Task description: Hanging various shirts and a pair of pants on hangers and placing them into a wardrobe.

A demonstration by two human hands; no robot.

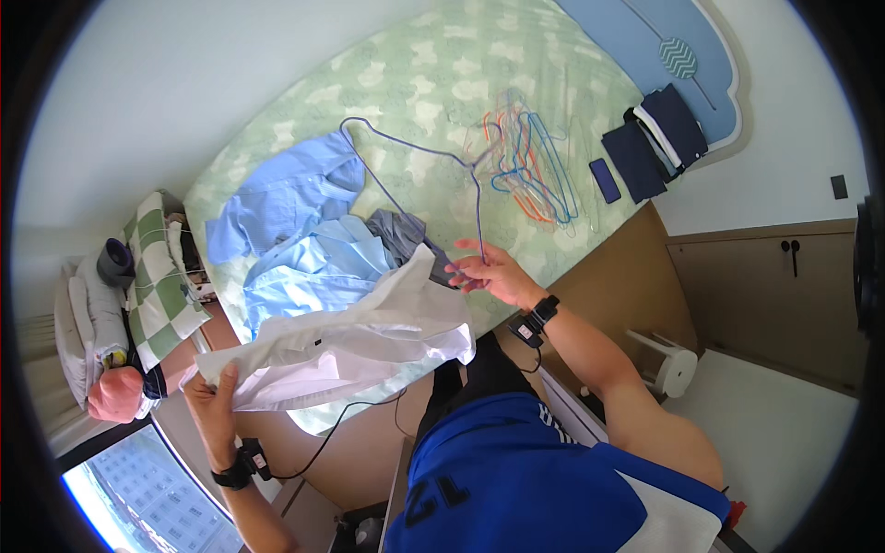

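My left hand [213, 394] grips one end of a white shirt [346, 345], which stretches sideways in front of me over the bed's near edge. A purple clothes hanger [408, 144] is held up in my right hand [494, 275], its lower corner between the fingers and its hook pointing toward the right. The hanger is outside the shirt. Just past the white shirt lie a light blue shirt [318, 266], a striped blue shirt [294, 190] and a crumpled grey garment [397, 235], partly covered.
The bed [429, 62] has a green patterned sheet. A pile of hangers [532, 173], a phone [605, 181] and folded dark clothes [664, 142] lie on its right side. Cushions [162, 276] and a pink item [116, 394] stand at left. A cable [332, 430] runs from my left wrist.
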